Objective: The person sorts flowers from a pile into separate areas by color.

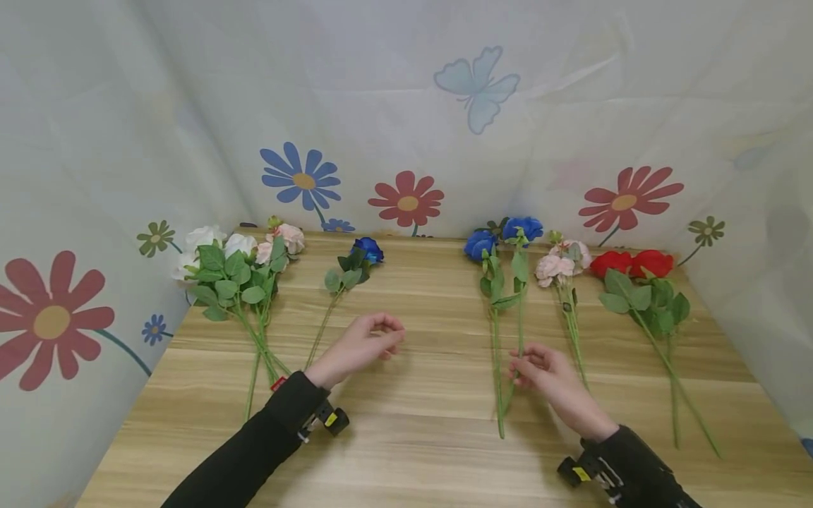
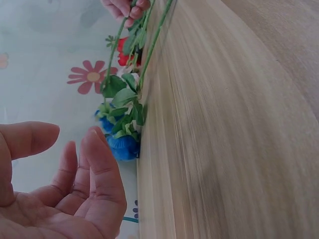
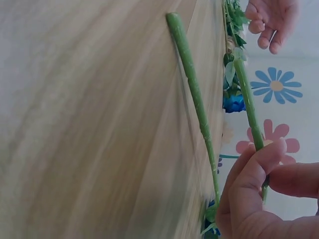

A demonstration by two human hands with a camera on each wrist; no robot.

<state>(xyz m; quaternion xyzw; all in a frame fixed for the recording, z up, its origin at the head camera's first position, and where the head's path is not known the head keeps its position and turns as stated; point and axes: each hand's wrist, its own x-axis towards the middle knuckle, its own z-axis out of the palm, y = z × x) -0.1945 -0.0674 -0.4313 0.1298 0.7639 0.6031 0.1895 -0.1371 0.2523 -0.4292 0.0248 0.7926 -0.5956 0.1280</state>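
My right hand pinches the green stem of an artificial blue rose between thumb and fingertips. That stem is raised off the table, its cut end free in the right wrist view. Just left of it, a second blue rose lies with its long stem on the wood. My left hand hovers over the table with fingers loosely bent and nothing in them, as the left wrist view confirms. Nearest to it is a single blue rose lying on the left side.
White roses and pale pink flowers lie bunched at the far left of the wooden table. Right of my right hand lie more pink flowers and red roses. A printed curtain hangs behind.
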